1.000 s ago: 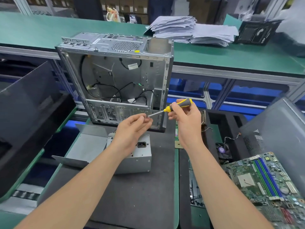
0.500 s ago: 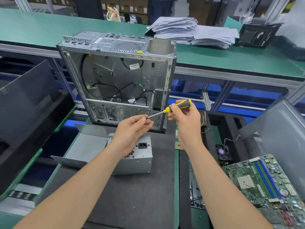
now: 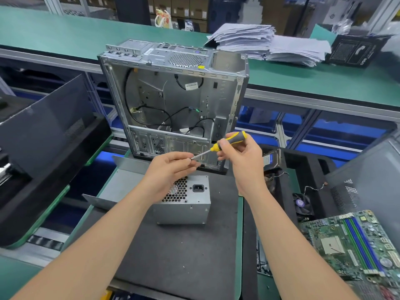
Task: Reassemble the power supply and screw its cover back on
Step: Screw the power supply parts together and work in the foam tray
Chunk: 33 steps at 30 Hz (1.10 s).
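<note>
- Your right hand (image 3: 240,158) is gripping the yellow-and-grey handle of a slim steel-shafted screwdriver (image 3: 229,140). Its fingers are curling round the handle and the shaft is slanting down to your left.
- Your left hand (image 3: 171,169) is meeting that shaft at its tip, with thumb and fingers closing in a tight pinch around the end. Whether a screw is sitting in that pinch cannot be told.
- Both hands are hovering in the air, above and just behind the boxy grey metal power supply (image 3: 184,202).
- The power supply is lying on the dark grey mat (image 3: 173,252) on the green desk (image 3: 239,234). The face with the honeycomb vent and the black mains socket (image 3: 198,188) is pointing up.
- A bent grey sheet-metal panel (image 3: 121,185) is lying open against the left side of the power supply, reaching past the mat's left edge.
- Behind your hands the bare silver computer case (image 3: 173,98) is standing upright with its open side facing you and black cables looping inside.
- At your right a green motherboard (image 3: 355,241) with blue and green slots is leaning in a black tray, near a small black fan (image 3: 302,203).
- A thick stack of white papers (image 3: 266,43) is resting on the far green bench (image 3: 65,33).
</note>
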### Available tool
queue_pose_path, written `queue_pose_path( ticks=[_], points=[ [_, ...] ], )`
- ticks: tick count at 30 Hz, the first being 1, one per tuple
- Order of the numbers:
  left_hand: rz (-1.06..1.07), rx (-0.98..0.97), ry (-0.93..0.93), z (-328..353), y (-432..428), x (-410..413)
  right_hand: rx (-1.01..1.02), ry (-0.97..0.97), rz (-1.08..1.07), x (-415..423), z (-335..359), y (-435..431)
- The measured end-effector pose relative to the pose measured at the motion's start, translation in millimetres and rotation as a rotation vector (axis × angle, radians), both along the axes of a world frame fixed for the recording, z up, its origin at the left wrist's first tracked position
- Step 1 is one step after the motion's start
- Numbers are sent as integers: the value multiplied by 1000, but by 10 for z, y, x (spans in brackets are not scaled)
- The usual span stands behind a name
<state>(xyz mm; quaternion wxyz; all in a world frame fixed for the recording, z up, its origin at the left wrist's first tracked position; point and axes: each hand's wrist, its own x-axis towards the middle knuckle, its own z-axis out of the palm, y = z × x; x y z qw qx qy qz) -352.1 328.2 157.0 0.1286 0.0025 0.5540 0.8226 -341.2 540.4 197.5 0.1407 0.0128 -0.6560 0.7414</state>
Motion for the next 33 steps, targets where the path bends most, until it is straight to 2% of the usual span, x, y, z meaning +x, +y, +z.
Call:
queue_pose_path(
  ticks=[5,10,12,14,16,17,20,25,33],
  points=[
    [-128,-34,-9,48,-131,19,39,0,9,31,-2,-79],
    [-53,-219,51,58,-189,46,106,-11,40,85,21,-132],
    [-9,-409,146,59,-205,70,172,-9,58,110,36,-150],
    [10,-704,286,59,-237,108,254,1,75,138,53,-173],
    [-49,-951,401,50,-275,153,334,17,107,179,65,-205],
    [-111,-1006,435,35,-292,171,373,25,127,203,66,-224],
    [-249,-1041,446,-31,-315,214,479,47,174,275,61,-269],
    [-168,-1037,406,-111,-371,209,524,56,217,348,70,-314],
    [-170,-975,394,-144,-369,259,578,77,260,381,114,-352]
  ],
)
